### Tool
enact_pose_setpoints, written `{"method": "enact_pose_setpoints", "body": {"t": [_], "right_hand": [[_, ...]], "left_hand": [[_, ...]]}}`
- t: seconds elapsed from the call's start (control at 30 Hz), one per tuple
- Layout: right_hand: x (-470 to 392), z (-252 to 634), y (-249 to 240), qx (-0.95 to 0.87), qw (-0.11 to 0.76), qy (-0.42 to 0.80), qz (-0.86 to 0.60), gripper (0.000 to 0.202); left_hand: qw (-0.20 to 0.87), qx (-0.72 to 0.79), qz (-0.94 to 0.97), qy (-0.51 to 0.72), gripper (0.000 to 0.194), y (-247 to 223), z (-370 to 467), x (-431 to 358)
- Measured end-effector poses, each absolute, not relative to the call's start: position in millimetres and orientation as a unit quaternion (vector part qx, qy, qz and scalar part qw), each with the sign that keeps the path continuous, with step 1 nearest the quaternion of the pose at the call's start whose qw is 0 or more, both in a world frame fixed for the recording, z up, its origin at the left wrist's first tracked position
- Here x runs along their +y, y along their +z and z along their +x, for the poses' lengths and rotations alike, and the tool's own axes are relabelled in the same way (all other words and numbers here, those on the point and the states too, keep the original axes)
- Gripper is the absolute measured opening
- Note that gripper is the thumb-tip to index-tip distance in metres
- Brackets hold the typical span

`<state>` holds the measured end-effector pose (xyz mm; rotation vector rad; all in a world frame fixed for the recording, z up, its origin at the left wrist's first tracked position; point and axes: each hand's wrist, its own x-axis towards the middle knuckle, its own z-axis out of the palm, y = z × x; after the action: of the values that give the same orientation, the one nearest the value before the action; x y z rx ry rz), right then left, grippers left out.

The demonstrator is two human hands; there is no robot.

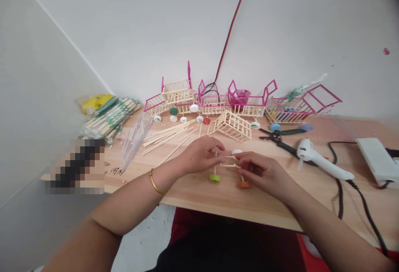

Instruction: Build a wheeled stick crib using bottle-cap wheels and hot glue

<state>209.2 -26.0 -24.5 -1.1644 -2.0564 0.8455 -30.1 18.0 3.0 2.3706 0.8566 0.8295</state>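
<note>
Head cam: natural wooden-stick roof frame [234, 126] sits just beyond the hands, white glue gun [324, 161] off right. Left hand [201, 155] parted around left axle of pale stick chassis with bottle-cap wheels [228, 165], right hand [263, 173] at its right end, closure unclear. Axles point away from wearer; long axis unclear.

Pale stick frame [228, 165], lime cap [215, 178] and orange cap [243, 185] nearest, white cap [237, 152] behind (frame partly hidden), over wooden table [193, 193]

Craft workspace, glue gun [324, 163], pliers [288, 147], wooden sticks [170, 136]
</note>
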Motion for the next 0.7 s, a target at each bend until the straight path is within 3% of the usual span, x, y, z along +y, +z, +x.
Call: {"method": "enact_pose_setpoints", "body": {"t": [0.2, 0.7], "right_hand": [[-25.7, 209.7, -24.8, -0.781, 0.302, 0.327, -0.438, 0.017], [-26.8, 211.6, -21.5, -0.791, 0.327, 0.282, -0.434, 0.014]], "left_hand": [[0.201, 0.293, 0.907, 0.225, 0.033, 1.3, -30.2, 17.3], [0.168, 0.264, 0.926, 0.211, 0.024, -0.7, -28.7, 18.2]]}}
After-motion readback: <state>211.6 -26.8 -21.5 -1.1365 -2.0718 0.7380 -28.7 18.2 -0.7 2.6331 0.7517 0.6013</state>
